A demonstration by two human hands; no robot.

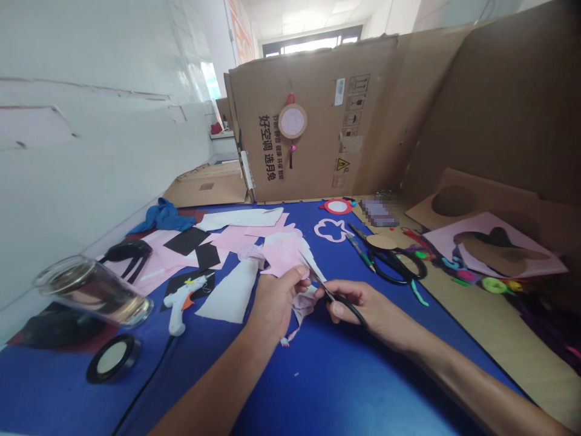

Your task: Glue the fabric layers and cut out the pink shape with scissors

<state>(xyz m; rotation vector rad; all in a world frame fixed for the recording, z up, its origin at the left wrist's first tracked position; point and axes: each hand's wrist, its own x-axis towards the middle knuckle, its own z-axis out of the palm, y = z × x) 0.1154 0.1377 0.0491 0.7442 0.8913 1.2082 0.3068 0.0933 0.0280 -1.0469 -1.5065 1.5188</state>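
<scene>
In the middle of the view, my left hand (279, 298) pinches a piece of pink paper (282, 254) between thumb and fingers. My right hand (358, 303) grips black-handled scissors (347, 307), whose metal blades reach up and left to the right edge of that paper. Crumpled trimmings (303, 303) hang or lie just below, between the two hands. Beyond the held piece lie more pink sheets (236, 239) and a white strip (240, 218). A trapezoid of white paper (231, 290) rests to the left of my left hand.
A hot glue gun (180, 306) lies at left near a tilted-looking glass of liquid (97, 290) and a roll of tape (113, 358). Larger black scissors (394, 260), a pink flower-shaped ring (331, 230) and a red-rimmed disc (338, 206) sit at right. Cardboard walls (318, 121) stand behind.
</scene>
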